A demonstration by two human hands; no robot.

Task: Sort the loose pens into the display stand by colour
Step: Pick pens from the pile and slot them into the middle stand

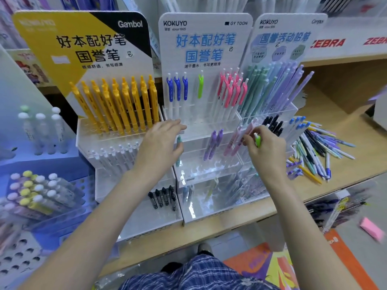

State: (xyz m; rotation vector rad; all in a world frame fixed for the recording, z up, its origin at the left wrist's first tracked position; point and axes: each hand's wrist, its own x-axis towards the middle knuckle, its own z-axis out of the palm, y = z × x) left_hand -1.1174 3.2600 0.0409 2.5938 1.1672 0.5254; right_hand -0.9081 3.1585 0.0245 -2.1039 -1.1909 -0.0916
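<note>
My right hand (265,147) pinches a lime-green-clipped pen (258,140) between thumb and fingers, its clip end poking up above my knuckles, in front of the middle tier of the clear acrylic display stand (209,214). My left hand (162,141) is spread, fingers straight, resting against the front edge of the stand's top tier, holding nothing; I judge it is steadying the stand. This looks like the placing step for this one pen. The only matching colour I can see is a single lime-green pen (200,86) upright in the top row, between the blue-clipped pens (177,88) and the pink-clipped pens (231,91), so the next move calls for lifting my grip up and left, past the pale pink pens (240,137) just beside it, and dropping the tip into a free slot beside that pen. The pile of loose pens (318,151) lies on the wooden shelf (345,164) to my right, so plenty of sorting is left.
</note>
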